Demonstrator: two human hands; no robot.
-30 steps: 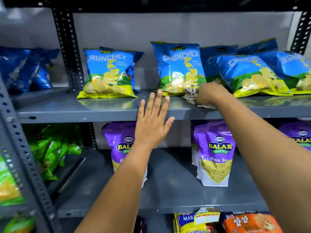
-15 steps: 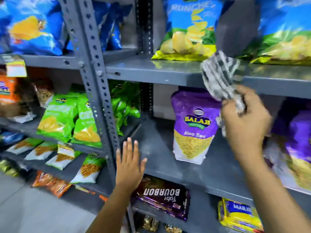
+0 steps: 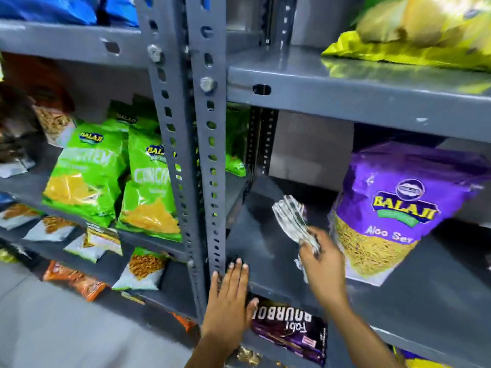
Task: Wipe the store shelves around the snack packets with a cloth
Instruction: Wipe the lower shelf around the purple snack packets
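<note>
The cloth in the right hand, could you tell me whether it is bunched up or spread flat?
Bunched up. The cloth sticks out of the right hand as a gathered wad over the shelf, not laid flat.

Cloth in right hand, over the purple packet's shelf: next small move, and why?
Probably lower the cloth onto the bare grey shelf left of the purple Aloo Sev packet and sweep. The right hand holds it just above that patch; the left hand rests flat on the shelf edge.
</note>
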